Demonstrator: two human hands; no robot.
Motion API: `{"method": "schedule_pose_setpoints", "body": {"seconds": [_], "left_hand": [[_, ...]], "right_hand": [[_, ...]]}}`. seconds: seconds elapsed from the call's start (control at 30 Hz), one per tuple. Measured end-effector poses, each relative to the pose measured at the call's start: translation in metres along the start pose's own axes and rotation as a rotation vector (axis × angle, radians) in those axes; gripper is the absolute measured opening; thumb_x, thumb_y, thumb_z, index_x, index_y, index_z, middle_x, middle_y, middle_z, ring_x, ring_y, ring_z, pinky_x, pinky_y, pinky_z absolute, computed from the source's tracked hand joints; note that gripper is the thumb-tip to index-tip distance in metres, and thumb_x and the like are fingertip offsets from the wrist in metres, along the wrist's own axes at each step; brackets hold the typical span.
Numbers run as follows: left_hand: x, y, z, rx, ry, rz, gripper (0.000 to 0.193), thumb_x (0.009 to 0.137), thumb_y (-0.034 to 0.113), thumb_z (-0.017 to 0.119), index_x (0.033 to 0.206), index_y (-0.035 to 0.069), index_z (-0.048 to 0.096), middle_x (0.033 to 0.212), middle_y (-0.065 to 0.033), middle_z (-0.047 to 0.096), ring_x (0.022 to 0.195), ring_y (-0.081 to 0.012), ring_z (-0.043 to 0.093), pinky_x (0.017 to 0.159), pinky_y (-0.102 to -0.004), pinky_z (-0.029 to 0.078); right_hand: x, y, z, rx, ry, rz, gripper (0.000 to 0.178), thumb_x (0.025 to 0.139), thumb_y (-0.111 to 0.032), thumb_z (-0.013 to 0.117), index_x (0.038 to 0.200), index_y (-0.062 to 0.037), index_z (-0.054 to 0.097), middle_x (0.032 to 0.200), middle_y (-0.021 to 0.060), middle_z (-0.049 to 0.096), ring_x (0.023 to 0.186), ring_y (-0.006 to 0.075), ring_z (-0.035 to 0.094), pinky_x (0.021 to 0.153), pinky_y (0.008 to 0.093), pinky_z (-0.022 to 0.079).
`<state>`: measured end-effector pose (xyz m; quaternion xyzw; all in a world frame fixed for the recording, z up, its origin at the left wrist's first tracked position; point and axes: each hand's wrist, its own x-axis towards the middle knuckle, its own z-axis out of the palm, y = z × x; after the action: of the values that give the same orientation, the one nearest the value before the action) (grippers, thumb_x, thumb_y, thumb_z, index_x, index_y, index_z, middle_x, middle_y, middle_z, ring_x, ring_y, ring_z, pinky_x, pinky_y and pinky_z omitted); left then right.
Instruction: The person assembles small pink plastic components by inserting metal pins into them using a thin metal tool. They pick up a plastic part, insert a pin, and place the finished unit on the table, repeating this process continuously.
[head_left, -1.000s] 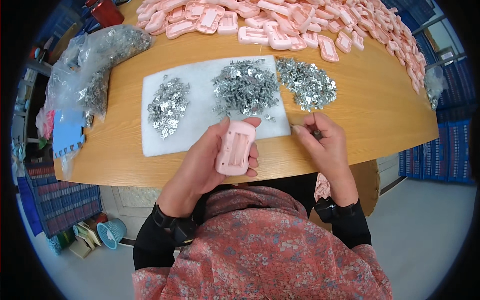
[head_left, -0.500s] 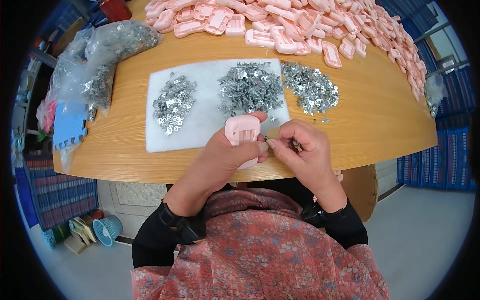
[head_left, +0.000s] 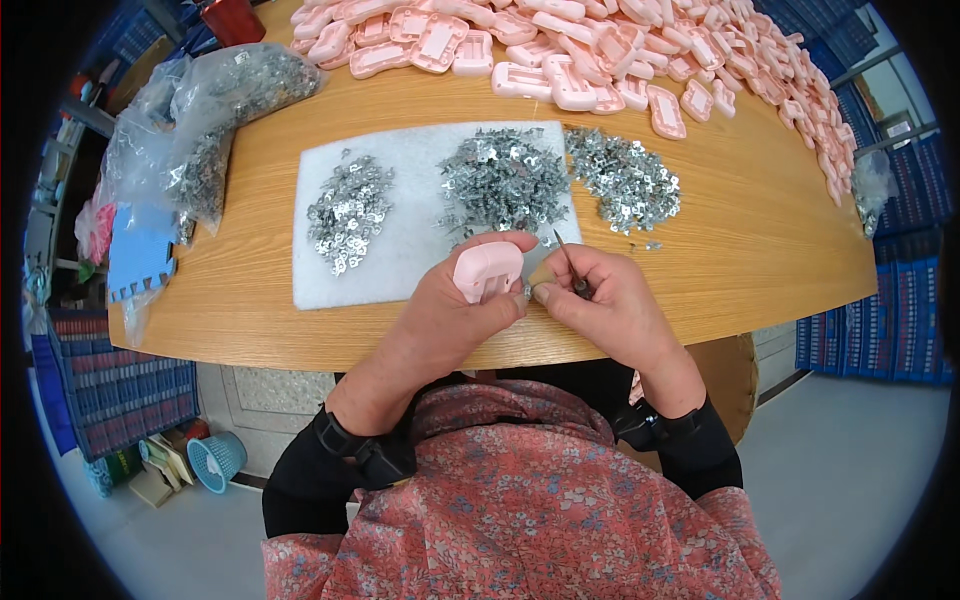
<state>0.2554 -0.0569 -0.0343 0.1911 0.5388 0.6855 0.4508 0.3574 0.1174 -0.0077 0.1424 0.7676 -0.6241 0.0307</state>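
Observation:
My left hand [head_left: 440, 312] is wrapped round a pale pink plastic casing [head_left: 486, 268], which has an open battery compartment and stands tilted above the near edge of the table. My right hand [head_left: 618, 308] grips a thin, dark pointed tool [head_left: 568, 256], its tip upward and away from me. Thumb and forefinger of that hand pinch close to the casing's right edge. A tiny shiny piece [head_left: 528, 289] shows between the two thumbs, too small to make out. Just beyond the hands, a white foam sheet [head_left: 415, 270] bears small metal clips in a left pile [head_left: 350, 215] and a middle pile [head_left: 505, 178].
A third clip pile [head_left: 625, 182] lies on the wooden table [head_left: 740, 240], right of the sheet. Pink casings [head_left: 600, 45] are heaped along the far side. Clear bags of metal parts [head_left: 205, 130] and a blue foam mat [head_left: 140, 250] lie at left. Blue racks [head_left: 870, 320] stand beyond.
The pink casing has tipped, so its compartment looks foreshortened. My right hand has turned, and the pointed tool now shows sticking up from its fingers. The piles have not changed.

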Motion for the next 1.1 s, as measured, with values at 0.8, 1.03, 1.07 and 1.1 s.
{"method": "schedule_pose_setpoints", "body": {"seconds": [0.8,1.03,1.07,1.1], "left_hand": [[0.005,-0.005,-0.029,-0.714,-0.136,-0.138,0.066,0.104,0.054,0.021,0.137,0.005,0.049,0.087,-0.0152,0.065,0.078,-0.0282,0.066,0.071,-0.0442,0.057],[0.004,0.001,-0.032,-0.729,-0.131,-0.115,0.067,0.104,0.054,0.021,0.138,0.005,0.049,0.087,-0.0148,0.065,0.077,-0.0277,0.066,0.071,-0.0435,0.057],[0.005,0.001,-0.032,-0.733,-0.132,-0.115,0.067,0.104,0.054,0.020,0.138,0.005,0.049,0.087,-0.0147,0.065,0.077,-0.0278,0.066,0.071,-0.0434,0.057],[0.005,0.000,-0.033,-0.736,-0.131,-0.116,0.066,0.104,0.054,0.020,0.138,0.005,0.049,0.087,-0.0147,0.065,0.077,-0.0279,0.066,0.071,-0.0433,0.057]], "right_hand": [[0.017,0.003,0.030,0.053,0.285,-0.333,0.003,0.088,-0.002,0.061,0.089,-0.0009,0.059,0.074,-0.0052,0.051,0.068,0.0021,0.045,0.060,0.0198,0.039],[0.019,0.001,0.033,0.188,0.247,-0.270,0.003,0.090,-0.001,0.059,0.092,-0.0004,0.058,0.079,-0.0052,0.052,0.073,0.0027,0.045,0.066,0.0194,0.040],[0.020,0.000,0.034,0.177,0.247,-0.282,0.003,0.089,0.000,0.059,0.092,-0.0003,0.057,0.080,-0.0050,0.052,0.073,0.0029,0.045,0.066,0.0195,0.040],[0.020,0.000,0.035,0.168,0.247,-0.294,0.004,0.089,0.000,0.059,0.092,-0.0002,0.057,0.080,-0.0048,0.052,0.073,0.0030,0.045,0.066,0.0196,0.040]]}}
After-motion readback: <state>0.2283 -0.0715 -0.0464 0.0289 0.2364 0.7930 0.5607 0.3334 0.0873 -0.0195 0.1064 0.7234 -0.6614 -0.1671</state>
